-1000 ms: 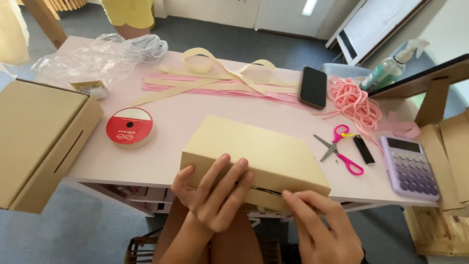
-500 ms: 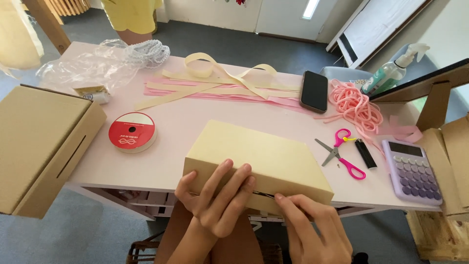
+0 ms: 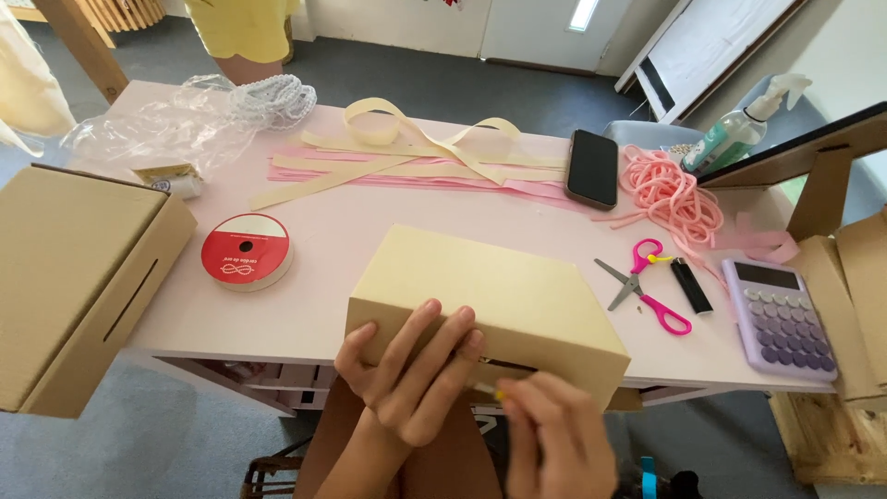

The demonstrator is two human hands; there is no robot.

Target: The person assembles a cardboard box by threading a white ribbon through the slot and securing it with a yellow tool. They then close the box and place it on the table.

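Note:
A cream cardboard box point(image 3: 499, 291) lies at the near edge of the pink table point(image 3: 323, 277). My left hand point(image 3: 407, 374) rests flat against the box's near side, fingers spread upward onto it. Just right of it and lower, my right hand point(image 3: 554, 439) is blurred, with its fingers drawn together under the box's lower front edge. A small thin yellowish-tipped thing point(image 3: 494, 391) shows at its fingertips; I cannot tell what it is or whether it is held.
On the table lie a red ribbon spool point(image 3: 247, 249), cream and pink ribbons point(image 3: 416, 157), a phone point(image 3: 592, 168), pink cord point(image 3: 670, 194), pink scissors point(image 3: 642, 286), a black lighter point(image 3: 690, 285) and a purple calculator point(image 3: 781, 316). A brown carton point(image 3: 74, 277) stands left. A person in yellow point(image 3: 245, 32) stands beyond.
My right hand has slid left along the box's lower front edge, closer to my left hand. My left hand and the box have stayed in place.

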